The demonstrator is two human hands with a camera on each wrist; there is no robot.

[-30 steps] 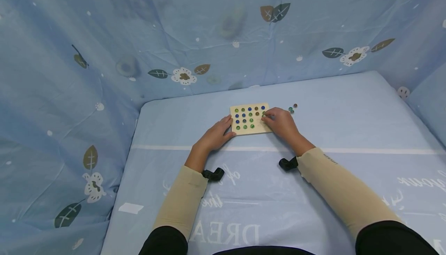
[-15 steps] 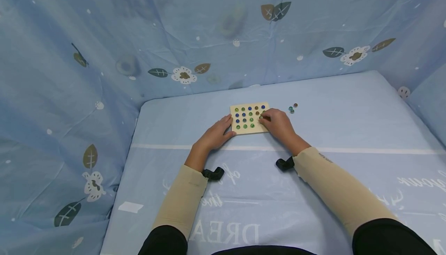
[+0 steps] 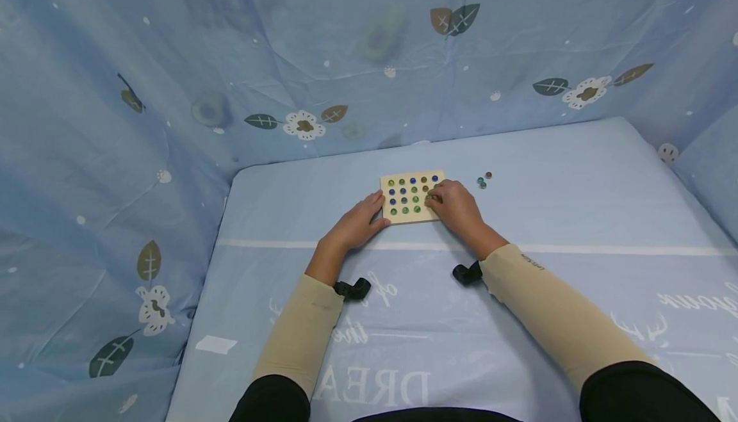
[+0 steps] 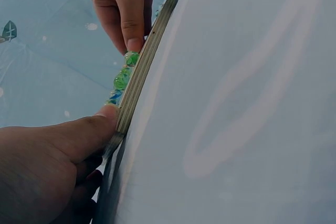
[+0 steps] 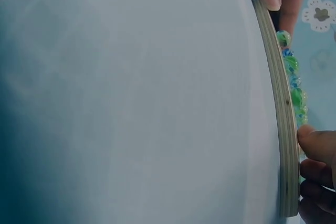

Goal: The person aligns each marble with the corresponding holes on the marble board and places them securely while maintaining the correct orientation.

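Observation:
A pale wooden board (image 3: 410,218) with rows of glass marbles in green, blue and brown lies on the covered surface. My left hand (image 3: 357,220) holds its near left corner, the thumb at the front edge and the fingers along the left side. Over the right half of the board, my right hand (image 3: 459,207) pinches a marble with thumb and forefinger; the fingers mostly hide it. In the left wrist view the right thumb is just behind a green marble (image 4: 131,58). The right wrist view shows the board edge-on (image 5: 285,124), with marbles standing proud of it.
Several loose marbles (image 3: 482,183) lie right of the board. A light blue printed cloth (image 3: 576,198) covers the surface, and patterned curtains (image 3: 346,57) rise behind and at the left. A white patch (image 3: 216,344) is at the lower left.
My right hand has shifted a little left across the board, its fingertips moving off the right-hand column. The left hand and board have stayed in place.

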